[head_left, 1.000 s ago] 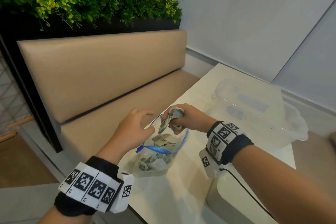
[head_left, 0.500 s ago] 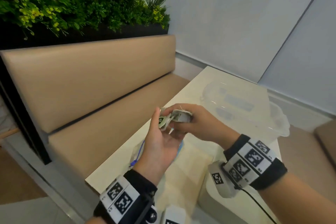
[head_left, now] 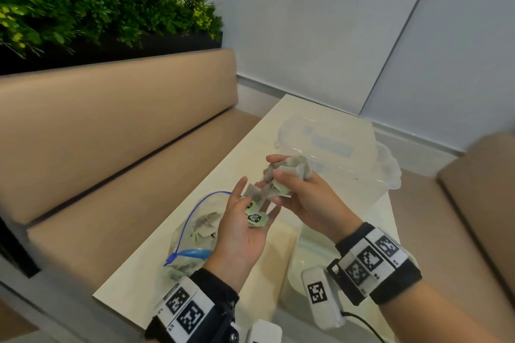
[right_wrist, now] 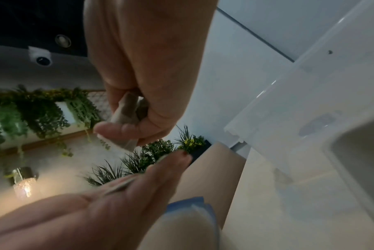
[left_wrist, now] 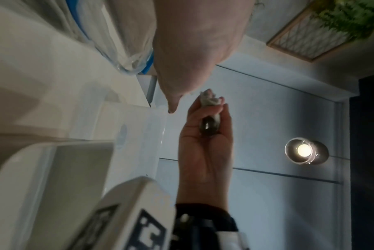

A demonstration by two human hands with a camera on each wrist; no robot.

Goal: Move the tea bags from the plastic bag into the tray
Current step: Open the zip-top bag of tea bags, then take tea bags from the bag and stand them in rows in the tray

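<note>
My right hand (head_left: pixel 278 175) grips a crumpled bunch of grey tea bags (head_left: pixel 292 167) above the table; the right wrist view shows those tea bags (right_wrist: pixel 126 110) squeezed in its fingers. A few bags and green paper tags (head_left: pixel 257 218) hang down from the bunch onto my left hand (head_left: pixel 250 203), which lies palm up and open just beneath. The clear plastic bag (head_left: pixel 200 228) with a blue zip sits open on the table at my left wrist, more tea bags inside. A clear plastic tray (head_left: pixel 342 142) stands beyond my hands.
A cream tray-like basin (head_left: pixel 306 248) sits under my right wrist on the pale table (head_left: pixel 139 281). A tan bench (head_left: pixel 111 147) runs along the table's left side under a planter of greenery (head_left: pixel 83 8). Another tan seat (head_left: pixel 479 203) is at the right.
My right hand has lifted the tea bags out of the plastic bag and up toward the clear tray. My left hand has let go of the bag's rim and turned palm up under them.
</note>
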